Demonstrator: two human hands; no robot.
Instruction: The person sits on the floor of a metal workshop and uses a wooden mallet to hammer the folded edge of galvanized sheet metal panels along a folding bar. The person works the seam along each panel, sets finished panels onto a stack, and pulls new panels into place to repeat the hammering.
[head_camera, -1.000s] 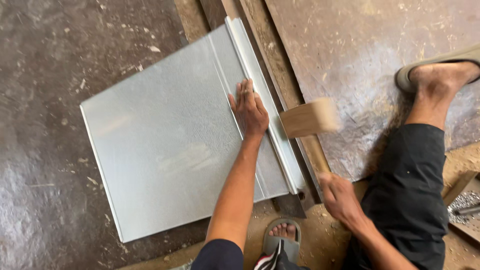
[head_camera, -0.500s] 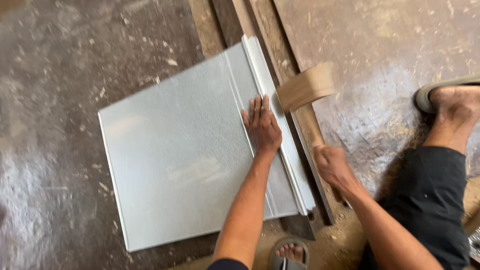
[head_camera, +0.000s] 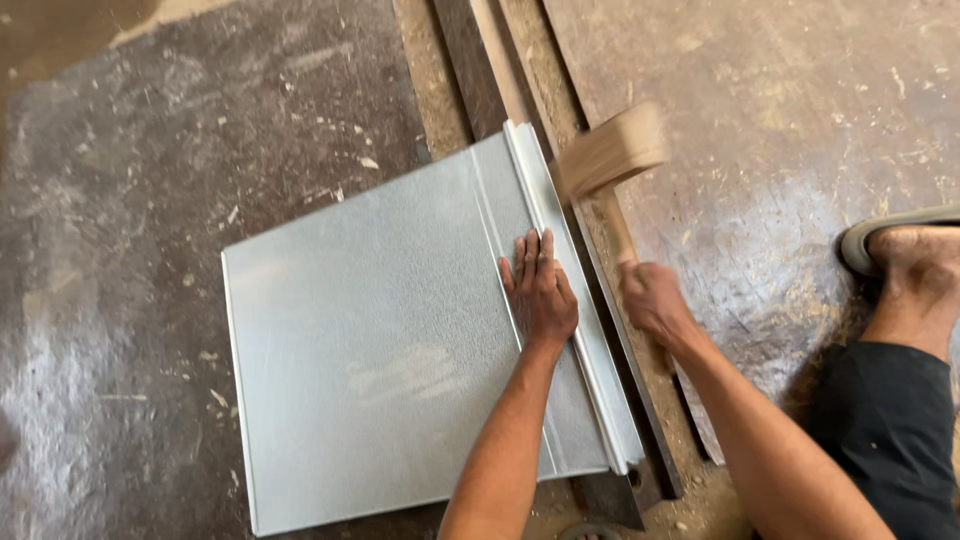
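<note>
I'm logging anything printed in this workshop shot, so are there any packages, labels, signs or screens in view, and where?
None in view. There is only a bare grey metal sheet on the floor, the left hand pressed flat on it, and the right hand swinging a wooden mallet, blurred, above the sheet's folded edge.

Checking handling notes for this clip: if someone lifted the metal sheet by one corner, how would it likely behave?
The sheet looks thin and wide, so it would probably flex and wobble, though its folded edge likely stiffens that side. Its smooth surface may be slippery; the left hand presses flat on it while the right hand holds the mallet.
</note>
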